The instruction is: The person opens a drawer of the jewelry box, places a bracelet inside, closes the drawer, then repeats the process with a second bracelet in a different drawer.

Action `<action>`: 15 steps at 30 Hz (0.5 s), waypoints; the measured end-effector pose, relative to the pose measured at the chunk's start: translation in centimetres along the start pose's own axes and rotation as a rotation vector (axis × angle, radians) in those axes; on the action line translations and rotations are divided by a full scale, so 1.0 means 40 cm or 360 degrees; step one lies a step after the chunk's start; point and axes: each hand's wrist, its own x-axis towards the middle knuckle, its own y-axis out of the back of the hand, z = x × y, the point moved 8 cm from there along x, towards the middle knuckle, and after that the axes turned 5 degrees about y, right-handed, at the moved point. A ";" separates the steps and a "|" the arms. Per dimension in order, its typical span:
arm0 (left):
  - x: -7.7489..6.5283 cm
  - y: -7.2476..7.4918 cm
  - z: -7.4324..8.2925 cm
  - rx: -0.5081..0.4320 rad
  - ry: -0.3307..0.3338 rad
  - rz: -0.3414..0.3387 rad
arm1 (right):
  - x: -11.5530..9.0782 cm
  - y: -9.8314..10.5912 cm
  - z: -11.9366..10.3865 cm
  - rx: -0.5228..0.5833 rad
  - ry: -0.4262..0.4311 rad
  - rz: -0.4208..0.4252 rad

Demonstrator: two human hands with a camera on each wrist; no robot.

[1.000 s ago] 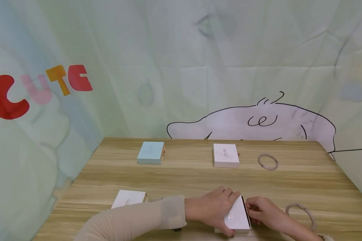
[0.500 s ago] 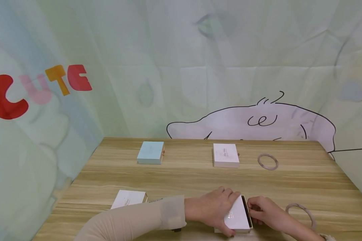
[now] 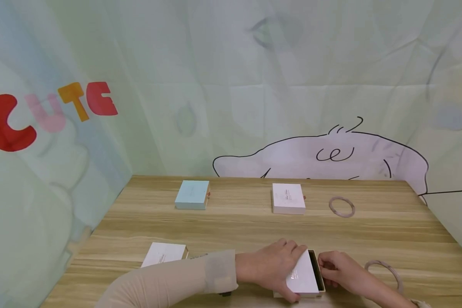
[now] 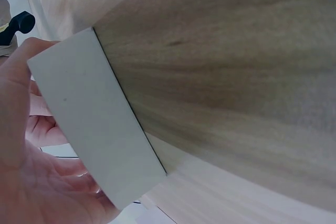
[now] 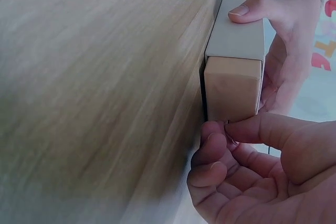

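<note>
In the head view a white drawer box (image 3: 303,276) lies near the table's front. My left hand (image 3: 267,265) grips its sleeve, thumb on the near side and fingers across the far side. The left wrist view shows the box's plain side wall (image 4: 97,119) against that palm. The box's inner drawer (image 5: 232,87) sticks out partway at the right, with a dark interior strip along its top in the head view. My right hand (image 3: 344,271) pinches a small pull tab at the drawer's end between thumb and forefinger; the fingertips mostly hide the tab.
At the back of the wooden table (image 3: 238,231) stand a light blue box (image 3: 192,193) and another white box (image 3: 288,198), with a ring-shaped bangle (image 3: 331,205) to their right. A second bangle (image 3: 395,273) lies behind my right forearm. A third white box (image 3: 163,253) is partly covered by my left sleeve.
The inner drawer has slid a little further out to the right, and my right hand has moved right with it. My left hand stays in place on the box.
</note>
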 end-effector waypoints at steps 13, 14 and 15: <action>0.002 0.000 -0.003 -0.0029 -0.0007 -0.0027 | -0.005 0.005 0.008 0.0011 -0.0035 -0.0020; 0.003 0.000 -0.003 -0.0038 -0.0006 -0.0031 | -0.006 0.006 0.008 0.0009 -0.0036 -0.0021; 0.002 0.000 -0.004 -0.0043 -0.0003 -0.0032 | -0.007 0.006 0.008 0.0011 -0.0038 -0.0023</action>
